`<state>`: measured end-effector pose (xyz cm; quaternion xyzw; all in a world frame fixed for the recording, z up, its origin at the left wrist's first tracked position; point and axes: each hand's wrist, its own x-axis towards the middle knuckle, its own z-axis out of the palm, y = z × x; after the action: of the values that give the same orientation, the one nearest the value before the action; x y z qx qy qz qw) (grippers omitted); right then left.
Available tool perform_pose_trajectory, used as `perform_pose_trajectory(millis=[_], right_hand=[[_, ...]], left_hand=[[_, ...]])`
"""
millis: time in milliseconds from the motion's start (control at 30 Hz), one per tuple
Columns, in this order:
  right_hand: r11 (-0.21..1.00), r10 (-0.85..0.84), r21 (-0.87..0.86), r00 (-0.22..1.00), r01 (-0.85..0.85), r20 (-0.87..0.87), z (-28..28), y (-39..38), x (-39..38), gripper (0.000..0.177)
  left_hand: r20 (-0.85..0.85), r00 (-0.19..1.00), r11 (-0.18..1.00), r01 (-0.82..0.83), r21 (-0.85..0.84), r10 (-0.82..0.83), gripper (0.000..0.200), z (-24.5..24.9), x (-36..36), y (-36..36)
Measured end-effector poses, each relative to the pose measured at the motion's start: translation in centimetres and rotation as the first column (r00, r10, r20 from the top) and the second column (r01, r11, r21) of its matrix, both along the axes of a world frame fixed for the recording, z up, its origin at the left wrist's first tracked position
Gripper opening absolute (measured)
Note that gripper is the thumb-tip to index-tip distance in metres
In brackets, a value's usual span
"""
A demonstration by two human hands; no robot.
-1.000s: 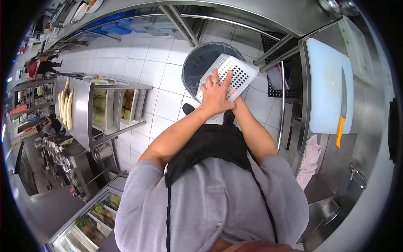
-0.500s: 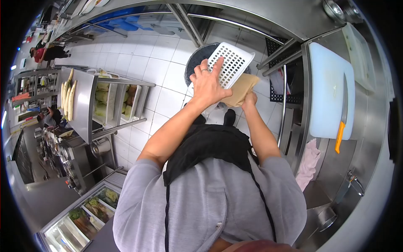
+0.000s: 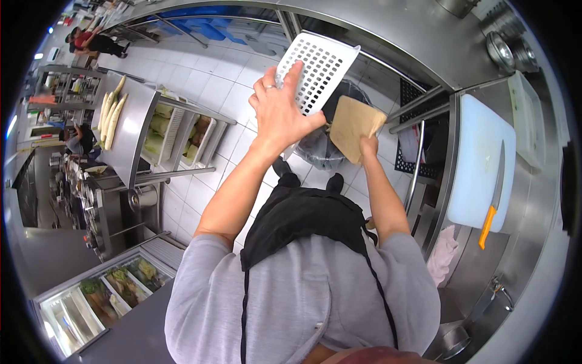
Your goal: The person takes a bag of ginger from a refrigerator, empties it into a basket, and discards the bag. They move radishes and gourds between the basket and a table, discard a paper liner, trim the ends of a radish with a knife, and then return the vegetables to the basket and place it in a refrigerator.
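The left hand [image 3: 280,114] has its fingers spread over the white basket [image 3: 318,71], which tilts above the bin [image 3: 321,148]; I can't tell whether any fingertips hook through its holes. The right hand [image 3: 368,147] pinches a corner of the brown slab [image 3: 356,128] between thumb and fingers, and slab and basket both block part of the bin's mouth from me.

Table rails [image 3: 414,112] run close by the bin. To the right, a knife [image 3: 498,188] lies on the blue board [image 3: 482,164], with a pink cloth [image 3: 443,256] near it; to the left, long white roots [image 3: 112,118] rest on a steel table [image 3: 130,130]. Two people [image 3: 91,42] stand well off.

Half a second ago the slab was partly behind the basket; now the two are apart, the basket raised higher and farther left.
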<state>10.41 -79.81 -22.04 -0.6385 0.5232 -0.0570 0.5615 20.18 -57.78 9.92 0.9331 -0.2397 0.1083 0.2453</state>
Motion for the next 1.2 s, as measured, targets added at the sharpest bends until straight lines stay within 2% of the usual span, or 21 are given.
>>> perform_pose_trajectory(millis=[33,100,133,200,233,300,333,400,433,533,567,600,667,700,733,833,933,1000,1067,1133,1200], right_hand=[[0.996,-0.053,0.072,0.998,0.050,0.032,-1.8,-0.3,0.1,0.045],[0.887,-0.271,0.441,0.929,0.139,0.252,-5.7,-0.6,-0.9,0.050],[0.799,-0.288,0.601,0.895,0.029,0.339,-4.4,-0.6,-0.9,0.052],[0.783,-0.217,0.614,0.879,-0.103,0.424,-4.5,-0.6,-1.2,0.051],[0.753,-0.227,0.656,0.921,-0.040,0.317,-4.0,-0.8,-1.4,0.050],[0.771,-0.065,0.636,0.990,-0.029,0.124,-2.9,-2.4,-1.8,0.048],[0.776,-0.044,0.630,0.994,-0.031,0.103,-2.5,-3.0,-1.3,0.047],[0.782,-0.012,0.623,0.999,-0.013,0.036,-1.8,-3.8,-1.3,0.045],[0.784,0.027,0.619,0.998,-0.053,0.051,-1.0,-4.3,-1.0,0.043],[0.712,-0.091,0.657,0.895,-0.248,0.437,4.1,-4.2,0.3,0.045],[0.727,-0.137,0.634,0.850,-0.263,0.509,4.4,-4.5,1.0,0.044],[0.770,-0.107,0.592,0.865,-0.239,0.490,4.7,-4.6,1.2,0.046],[0.847,-0.058,0.496,0.893,-0.193,0.446,3.9,-5.4,0.5,0.049],[0.984,0.177,-0.008,0.965,-0.179,0.191,-1.2,-6.1,-0.9,0.048],[0.826,0.335,-0.308,0.850,-0.473,-0.407,0.0,-6.8,-2.0,0.048],[0.863,0.297,-0.207,0.795,-0.460,-0.529,0.3,-8.1,-4.5,0.045],[0.805,0.405,-0.284,0.833,-0.520,-0.378,1.4,-8.9,-2.8,0.043],[0.767,0.483,-0.379,0.855,-0.518,-0.191,4.6,-8.7,0.4,0.043],[0.761,0.565,-0.422,0.823,-0.492,0.058,4.5,-10.8,4.5,0.042],[0.829,0.539,-0.434,0.714,-0.354,0.447,9.8,-11.1,7.7,0.039],[0.892,0.450,-0.324,0.671,-0.314,0.590,17.0,-11.1,9.2,0.035]], left_hand=[[0.039,0.999,1.000,-0.010,0.021,0.009,0.104,-0.7,-0.2,0.1],[0.071,0.997,0.999,-0.036,0.019,0.035,0.106,-3.7,-0.9,-0.4],[0.092,0.996,0.997,-0.026,0.071,0.019,0.107,-6.2,-1.1,-0.7],[-0.004,0.986,0.958,0.164,0.234,-0.168,0.108,-10.3,-1.5,-1.1],[-0.054,0.968,0.924,0.251,0.288,-0.246,0.109,-11.5,-1.9,-1.2],[-0.068,0.964,0.908,0.266,0.324,-0.258,0.109,-12.3,-3.1,-2.3],[-0.070,0.961,0.907,0.275,0.320,-0.267,0.110,-11.8,-2.9,-2.3],[-0.046,0.982,0.950,0.186,0.250,-0.181,0.111,-10.9,-2.0,-2.4],[-0.036,0.990,0.966,0.144,0.213,-0.140,0.111,-10.5,-1.5,-2.6],[-0.069,0.995,0.980,0.088,0.179,-0.077,0.112,-8.9,-0.7,-2.4],[-0.068,0.996,0.982,0.071,0.173,-0.060,0.112,-9.0,-0.5,-2.3],[-0.064,0.997,0.986,0.056,0.154,-0.046,0.111,-9.0,-0.5,-2.2],[-0.055,0.998,0.993,0.030,0.116,-0.023,0.110,-8.8,-0.6,-1.9],[-0.066,0.998,0.994,0.005,0.113,0.003,0.109,-8.3,-0.8,-1.8],[-0.076,0.997,0.996,-0.002,0.093,0.010,0.109,-8.1,-1.1,-1.5],[-0.043,0.998,0.998,-0.051,0.046,0.053,0.109,-7.5,-1.2,0.2],[-0.067,0.989,0.991,-0.134,-0.009,0.133,0.107,-7.8,-1.1,1.7],[-0.086,0.979,0.982,-0.185,-0.026,0.182,0.108,-8.1,-0.6,2.2],[-0.088,0.967,0.969,-0.243,-0.034,0.239,0.108,-8.3,-0.2,2.6],[-0.109,0.960,0.964,-0.264,-0.041,0.258,0.109,-8.0,0.1,3.1],[-0.136,0.950,0.955,-0.291,-0.055,0.281,0.109,-7.7,0.3,3.6]])
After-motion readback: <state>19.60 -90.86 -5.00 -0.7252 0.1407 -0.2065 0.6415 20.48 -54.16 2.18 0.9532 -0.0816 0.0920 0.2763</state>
